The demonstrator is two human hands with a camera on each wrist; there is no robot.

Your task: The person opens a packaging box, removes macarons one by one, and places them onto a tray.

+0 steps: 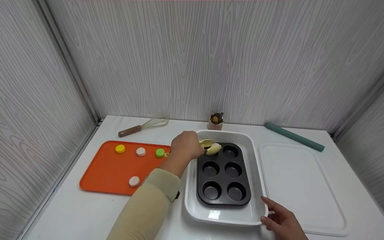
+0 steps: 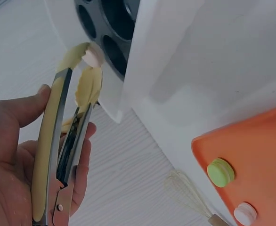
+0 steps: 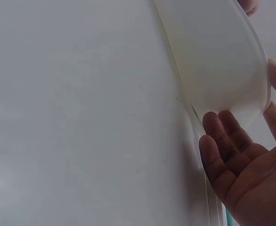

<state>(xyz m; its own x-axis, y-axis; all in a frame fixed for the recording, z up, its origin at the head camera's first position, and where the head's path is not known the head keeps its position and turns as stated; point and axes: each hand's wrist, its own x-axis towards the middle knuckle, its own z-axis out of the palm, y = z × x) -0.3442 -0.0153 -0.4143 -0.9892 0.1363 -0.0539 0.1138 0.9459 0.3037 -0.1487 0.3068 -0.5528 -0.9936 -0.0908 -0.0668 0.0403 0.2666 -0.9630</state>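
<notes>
My left hand (image 1: 187, 145) grips pale yellow tongs (image 2: 48, 150), their scalloped tips over the far left part of the dark muffin pan (image 1: 222, 180). Pinched in those tips is a pale pink macaron (image 2: 93, 55). The pan lies inside a deep white tub (image 1: 257, 173), and the cups that show hold nothing; the far left cup is covered by the tongs. At the tub's near right corner, my right hand (image 1: 283, 220) holds the rim, thumb and fingers around the corner.
Left of the tub, an orange tray (image 1: 112, 170) carries yellow (image 1: 120, 149), green (image 1: 160, 153) and pale pink macarons (image 1: 134, 181). Behind are a whisk (image 1: 130, 131) and a small pot (image 1: 215, 126). On the right lie a white lid (image 1: 298, 183) and a teal roll (image 1: 294, 136).
</notes>
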